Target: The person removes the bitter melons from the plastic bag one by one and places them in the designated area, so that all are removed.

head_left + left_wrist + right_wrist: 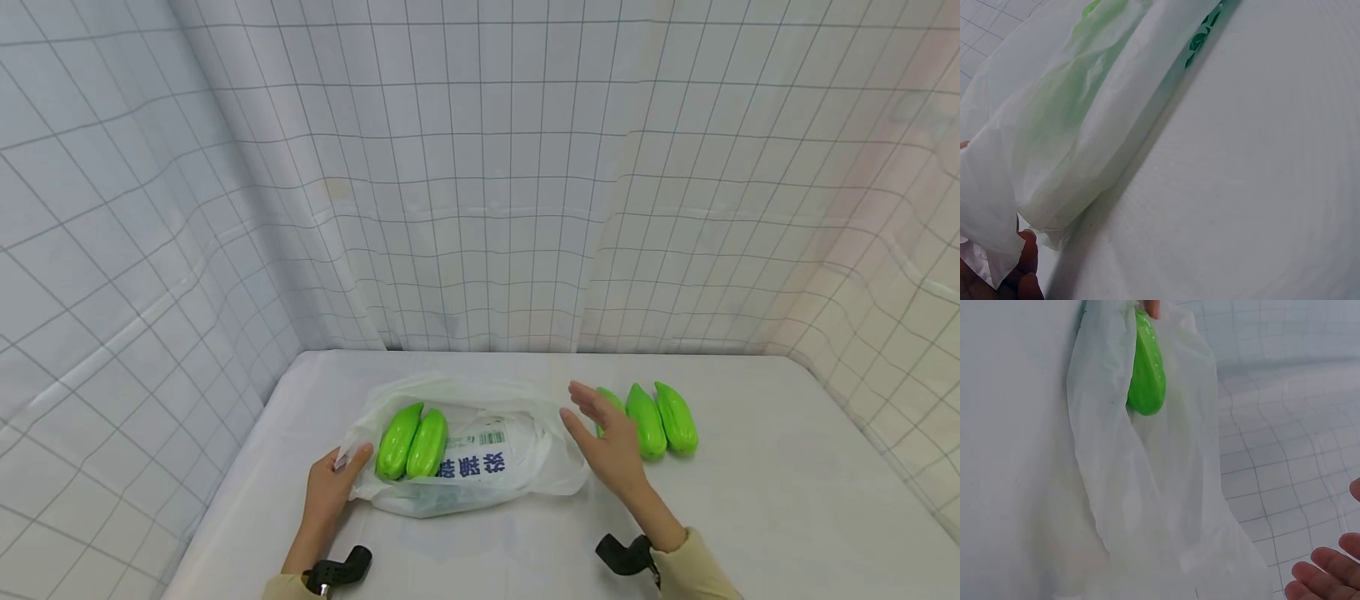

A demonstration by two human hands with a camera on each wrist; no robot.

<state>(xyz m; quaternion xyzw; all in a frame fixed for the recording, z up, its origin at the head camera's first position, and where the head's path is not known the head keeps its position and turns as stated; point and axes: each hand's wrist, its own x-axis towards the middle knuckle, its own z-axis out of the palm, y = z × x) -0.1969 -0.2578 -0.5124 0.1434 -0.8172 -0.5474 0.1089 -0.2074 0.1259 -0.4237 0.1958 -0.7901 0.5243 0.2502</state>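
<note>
The left rim of a translucent white plastic bag (442,500) is pinched between thumb and fingers by the left hand (328,489). The right hand (611,450) is held wide open with nothing grasped, above the bag's right end. Inside the gaping bag, two glossy bright-green elongated vegetables (427,443) are laid side by side at its left end; blue characters (472,465) are printed beside them. Three matching loose vegetables (647,425) are set towards the far edge of the white-covered desk (765,483), which is enclosed by white grid-patterned sheeting (480,192).
</note>
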